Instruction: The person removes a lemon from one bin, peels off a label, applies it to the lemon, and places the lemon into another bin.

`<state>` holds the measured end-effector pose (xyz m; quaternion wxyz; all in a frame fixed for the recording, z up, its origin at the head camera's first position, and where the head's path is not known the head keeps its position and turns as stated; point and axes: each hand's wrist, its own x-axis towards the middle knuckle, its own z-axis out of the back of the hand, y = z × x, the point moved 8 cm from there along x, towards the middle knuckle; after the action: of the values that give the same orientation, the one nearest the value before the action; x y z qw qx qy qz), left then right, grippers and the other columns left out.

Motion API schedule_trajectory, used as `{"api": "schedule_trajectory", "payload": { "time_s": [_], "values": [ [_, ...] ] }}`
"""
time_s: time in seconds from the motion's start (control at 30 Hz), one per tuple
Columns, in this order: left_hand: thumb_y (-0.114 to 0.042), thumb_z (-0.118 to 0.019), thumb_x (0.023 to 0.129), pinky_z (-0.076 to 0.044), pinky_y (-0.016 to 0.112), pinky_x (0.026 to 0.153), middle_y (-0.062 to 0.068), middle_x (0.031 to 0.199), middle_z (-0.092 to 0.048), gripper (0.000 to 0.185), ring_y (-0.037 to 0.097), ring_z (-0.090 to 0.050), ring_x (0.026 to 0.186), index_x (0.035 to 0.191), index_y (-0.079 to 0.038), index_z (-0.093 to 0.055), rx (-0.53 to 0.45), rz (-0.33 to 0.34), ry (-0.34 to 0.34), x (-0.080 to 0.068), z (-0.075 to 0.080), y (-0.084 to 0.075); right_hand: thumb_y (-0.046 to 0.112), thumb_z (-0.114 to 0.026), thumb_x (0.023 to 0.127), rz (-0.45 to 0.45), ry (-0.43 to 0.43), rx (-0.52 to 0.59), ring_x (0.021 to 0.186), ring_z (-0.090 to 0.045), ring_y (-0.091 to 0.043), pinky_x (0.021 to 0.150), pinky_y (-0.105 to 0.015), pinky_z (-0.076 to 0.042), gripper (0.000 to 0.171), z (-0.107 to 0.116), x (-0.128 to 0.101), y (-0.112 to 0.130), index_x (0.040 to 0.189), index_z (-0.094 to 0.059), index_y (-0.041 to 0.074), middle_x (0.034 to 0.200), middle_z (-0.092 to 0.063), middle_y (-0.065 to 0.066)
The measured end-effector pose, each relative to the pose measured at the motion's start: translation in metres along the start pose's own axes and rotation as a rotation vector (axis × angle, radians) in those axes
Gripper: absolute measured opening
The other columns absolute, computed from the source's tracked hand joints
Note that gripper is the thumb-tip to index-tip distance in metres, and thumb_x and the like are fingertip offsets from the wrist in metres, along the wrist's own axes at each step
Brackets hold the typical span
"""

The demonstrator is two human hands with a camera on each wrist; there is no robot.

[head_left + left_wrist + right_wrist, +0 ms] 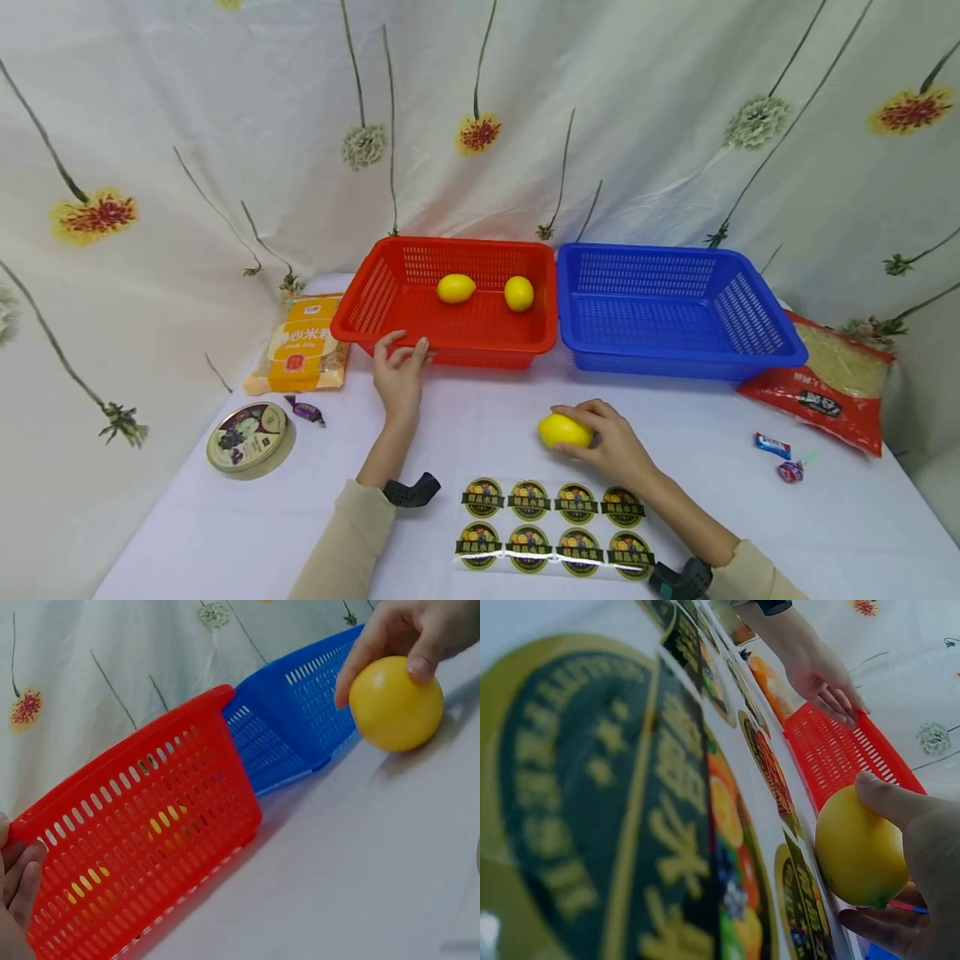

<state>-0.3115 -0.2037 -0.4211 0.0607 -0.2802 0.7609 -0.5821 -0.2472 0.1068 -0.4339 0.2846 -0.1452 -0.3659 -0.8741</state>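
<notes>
My right hand [611,437] grips a yellow lemon [564,431] low over the white table, thumb on the near side and fingers around the far side. The right wrist view shows this lemon [860,846] between thumb and fingers. At the front left of the red basket [442,343], my left hand [400,375] holds the rim, with some fingers below it against the slotted wall. Two more lemons, one left [456,288] and one right [519,293], lie inside that basket; in the left wrist view they show only through the slots.
A blue basket [675,362] stands right of the red one. Round stickers on a clear sheet [553,527] lie in front. Leftward are a yellow food bag [303,346], a round tin [247,436] and a purple candy [306,411]. Rightward are a red bag [832,383], a blue-wrapped candy [772,445] and a lollipop [791,472].
</notes>
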Motion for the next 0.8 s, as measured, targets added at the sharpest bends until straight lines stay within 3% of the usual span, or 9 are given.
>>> {"api": "schedule_trajectory", "payload": {
  "time_s": [0.07, 0.2, 0.3, 0.4, 0.57, 0.67, 0.8],
  "values": [
    [-0.012, -0.07, 0.082, -0.054, 0.026, 0.071, 0.016, 0.079, -0.061, 0.049, 0.033, -0.065, 0.074, 0.121, 0.002, -0.045, 0.12, -0.038, 0.05, -0.006, -0.002, -0.011, 0.037, -0.077, 0.073, 0.003, -0.01, -0.014, 0.083, -0.051, -0.011, 0.063, -0.024, -0.047, 0.048, 0.0, -0.001, 0.0, 0.118, -0.065, 0.023, 0.1, -0.057, 0.002],
    [-0.004, -0.066, 0.084, -0.053, 0.019, 0.068, 0.022, 0.088, -0.063, 0.047, 0.039, -0.063, 0.079, 0.124, 0.006, -0.043, 0.369, -0.177, 0.185, -0.03, -0.006, -0.038, 0.039, -0.075, 0.075, 0.007, 0.003, -0.06, 0.084, -0.05, -0.011, 0.063, -0.023, -0.047, 0.049, -0.002, -0.002, 0.001, 0.121, -0.063, 0.025, 0.102, -0.057, 0.001],
    [0.0, -0.068, 0.082, -0.053, 0.024, 0.07, 0.021, 0.09, -0.065, 0.039, 0.034, -0.063, 0.08, 0.117, 0.007, -0.051, 0.456, -0.237, 0.332, -0.05, -0.009, -0.045, 0.04, -0.075, 0.075, 0.019, -0.011, -0.109, 0.09, -0.05, -0.014, 0.068, -0.029, -0.048, 0.053, 0.001, -0.001, 0.004, 0.123, -0.061, 0.024, 0.107, -0.058, -0.002],
    [-0.003, -0.071, 0.079, -0.053, 0.028, 0.073, 0.016, 0.094, -0.065, 0.034, 0.025, -0.062, 0.084, 0.111, 0.002, -0.06, 0.522, -0.258, 0.515, -0.073, -0.008, -0.037, 0.037, -0.077, 0.073, 0.043, -0.075, -0.121, 0.099, -0.049, -0.018, 0.075, -0.036, -0.046, 0.054, 0.008, -0.001, 0.011, 0.122, -0.061, 0.02, 0.111, -0.057, -0.003],
    [-0.021, -0.077, 0.075, -0.05, 0.026, 0.068, 0.004, 0.101, -0.064, 0.043, 0.015, -0.059, 0.086, 0.114, -0.008, -0.064, 0.672, -0.332, 0.757, -0.112, 0.0, -0.015, 0.024, -0.078, 0.073, 0.141, -0.169, 0.031, 0.102, -0.047, -0.018, 0.082, -0.031, -0.043, 0.046, 0.012, -0.002, 0.038, 0.116, -0.064, 0.012, 0.111, -0.057, 0.0],
    [-0.034, -0.077, 0.074, -0.048, 0.028, 0.073, -0.004, 0.106, -0.061, 0.05, 0.012, -0.055, 0.091, 0.116, -0.012, -0.064, 0.753, -0.342, 0.834, -0.128, 0.005, -0.004, 0.021, -0.076, 0.076, 0.199, -0.144, 0.123, 0.099, -0.049, -0.015, 0.083, -0.025, -0.043, 0.041, 0.0, -0.004, 0.055, 0.114, -0.065, 0.011, 0.108, -0.059, 0.002],
    [-0.041, -0.077, 0.071, -0.046, 0.031, 0.081, -0.008, 0.107, -0.053, 0.052, 0.009, -0.05, 0.096, 0.114, -0.013, -0.066, 0.821, -0.338, 0.87, -0.137, 0.01, 0.004, 0.023, -0.072, 0.081, 0.194, -0.045, 0.189, 0.094, -0.051, -0.01, 0.078, -0.023, -0.046, 0.035, -0.028, -0.006, 0.067, 0.113, -0.065, 0.012, 0.104, -0.061, 0.004]
  ]
}}
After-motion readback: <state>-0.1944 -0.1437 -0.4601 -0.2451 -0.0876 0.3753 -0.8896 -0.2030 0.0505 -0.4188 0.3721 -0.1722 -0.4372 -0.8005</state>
